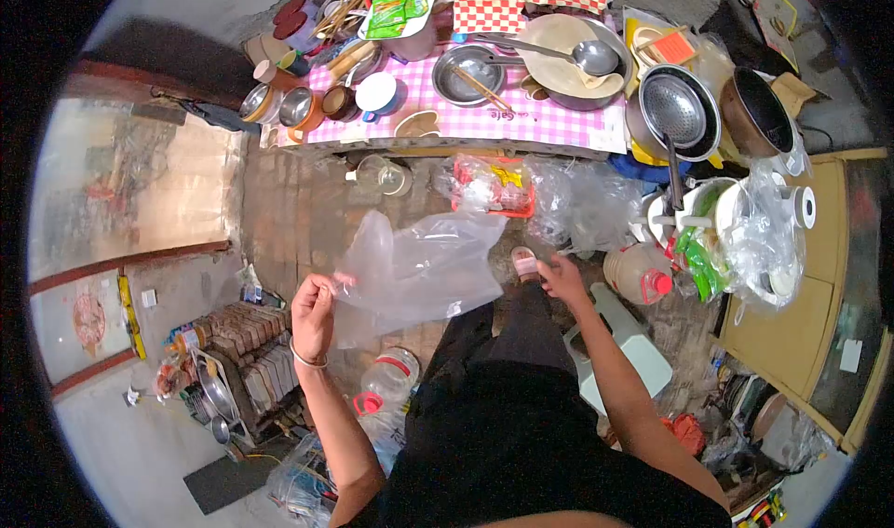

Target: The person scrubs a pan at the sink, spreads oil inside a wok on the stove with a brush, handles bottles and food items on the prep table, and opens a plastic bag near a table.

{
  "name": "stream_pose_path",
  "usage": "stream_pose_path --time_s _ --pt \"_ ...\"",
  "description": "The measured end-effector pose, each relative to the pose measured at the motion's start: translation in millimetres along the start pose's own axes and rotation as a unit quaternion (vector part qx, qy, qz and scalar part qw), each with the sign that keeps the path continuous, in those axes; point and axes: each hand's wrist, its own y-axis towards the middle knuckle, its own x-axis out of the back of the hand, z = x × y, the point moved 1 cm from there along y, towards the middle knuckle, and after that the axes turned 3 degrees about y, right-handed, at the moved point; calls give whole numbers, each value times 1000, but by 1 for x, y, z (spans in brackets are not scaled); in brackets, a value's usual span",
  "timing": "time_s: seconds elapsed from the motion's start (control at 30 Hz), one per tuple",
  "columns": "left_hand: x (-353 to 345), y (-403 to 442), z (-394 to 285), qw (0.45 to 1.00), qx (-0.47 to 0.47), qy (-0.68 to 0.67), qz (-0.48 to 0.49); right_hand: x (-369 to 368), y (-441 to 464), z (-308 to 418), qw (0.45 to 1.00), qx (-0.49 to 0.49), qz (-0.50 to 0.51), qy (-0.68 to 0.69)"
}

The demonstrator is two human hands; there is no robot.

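Note:
A translucent plastic bag (419, 272) hangs spread out in front of my legs. Its left edge is pinched between the fingers of my left hand (315, 316), which has a bracelet at the wrist. On the right, my right hand (561, 279) is off the bag, its fingers partly curled and loosely apart, with nothing visible in it. Just beside that hand, lower down, is a pink slipper (524, 264) on my foot. Beyond the bag, a red basket (518, 202) with plastic-wrapped items stands on the floor.
A table with a checked cloth (410, 123) holds pans, bowls and cups. Large plastic bottles (638, 274) (389, 374) and a pale green stool (633, 360) stand near my legs. A clear jar (380, 175) is by the table. Plastic bags lie at the right.

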Motion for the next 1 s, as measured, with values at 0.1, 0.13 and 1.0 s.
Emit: stream_pose_path --time_s 0.1,0.13,1.0 --pt "2 -17 -16 999 0 12 42 -28 6 50 994 -1 23 110" --pt "5 -24 -18 999 -6 19 34 -40 4 71 993 -17 49 106" --pt "34 -38 197 917 224 41 -328 -87 -8 23 980 -22 108 168"
